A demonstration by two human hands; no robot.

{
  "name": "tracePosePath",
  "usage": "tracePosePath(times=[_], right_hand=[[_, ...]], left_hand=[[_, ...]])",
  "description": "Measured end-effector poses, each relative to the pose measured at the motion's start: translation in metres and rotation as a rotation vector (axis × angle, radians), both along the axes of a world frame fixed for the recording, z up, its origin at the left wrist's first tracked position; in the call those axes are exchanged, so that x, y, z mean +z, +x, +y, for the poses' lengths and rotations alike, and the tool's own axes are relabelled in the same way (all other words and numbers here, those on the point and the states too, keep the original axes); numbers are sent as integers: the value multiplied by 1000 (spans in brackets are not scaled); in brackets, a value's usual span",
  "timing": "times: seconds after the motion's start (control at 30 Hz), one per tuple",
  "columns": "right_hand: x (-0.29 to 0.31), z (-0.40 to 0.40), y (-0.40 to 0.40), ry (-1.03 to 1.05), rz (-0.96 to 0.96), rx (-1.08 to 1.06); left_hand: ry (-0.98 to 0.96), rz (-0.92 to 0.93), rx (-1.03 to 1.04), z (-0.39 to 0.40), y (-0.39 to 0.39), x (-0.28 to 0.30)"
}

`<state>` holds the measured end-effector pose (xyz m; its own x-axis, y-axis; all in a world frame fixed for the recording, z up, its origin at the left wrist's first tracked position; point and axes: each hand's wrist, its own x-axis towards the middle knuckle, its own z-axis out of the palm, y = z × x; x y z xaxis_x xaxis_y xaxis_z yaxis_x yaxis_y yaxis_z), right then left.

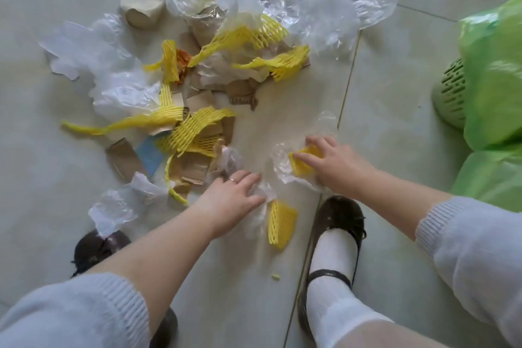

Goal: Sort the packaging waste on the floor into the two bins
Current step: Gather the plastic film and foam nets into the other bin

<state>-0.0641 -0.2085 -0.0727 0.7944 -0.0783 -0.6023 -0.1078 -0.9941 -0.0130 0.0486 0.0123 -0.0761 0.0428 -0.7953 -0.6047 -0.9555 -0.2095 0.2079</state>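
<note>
Lying flat on the pale tiled floor (395, 206), the loose yellow foam-net sleeve piece (282, 224) runs its long axis away from the person, just beside the dark right shoe (340, 223). Left hand (232, 200) reaches forward, palm down, fingers spread and nearly straight, touching crumpled clear plastic film (261, 192). Right hand (336, 162) reaches forward, fingers curled, gripping a second yellow foam-net piece (302, 164) with clear film. Green-lined perforated bin (452, 93) stands at right.

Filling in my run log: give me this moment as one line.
left hand: touches clear plastic film | right hand: grips yellow foam net | green-lined bin: right | pile: unsorted
</note>
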Motion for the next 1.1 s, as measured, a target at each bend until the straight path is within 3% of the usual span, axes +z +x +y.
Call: tracePosePath(times=[0.13,0.2,0.3,0.37,0.5,0.67,0.77,0.93,1.1], right_hand=[[-5,0,-3,56,-20,-4],[-8,3,-3,74,-24,-51],[-14,3,0,179,-119,-412],[-13,1,1,237,-200,-610],[-5,-2,-5,284,-250,-688],[-2,3,-8,307,-246,-688],[1,8,-6,332,-241,-674],[3,14,-3,356,-214,-683],[14,16,-4,544,-262,-1008]], left_hand=[[-163,17,50,-9,5,-7],[-208,70,208,-18,7,-2],[-285,177,552,-21,10,4],[-402,254,648,-16,4,11],[-335,396,450,-1,-31,18],[-145,184,132,7,-72,-4],[-126,124,102,7,-79,-13],[-346,70,79,1,-76,-21],[-390,152,127,-9,-60,-30]])
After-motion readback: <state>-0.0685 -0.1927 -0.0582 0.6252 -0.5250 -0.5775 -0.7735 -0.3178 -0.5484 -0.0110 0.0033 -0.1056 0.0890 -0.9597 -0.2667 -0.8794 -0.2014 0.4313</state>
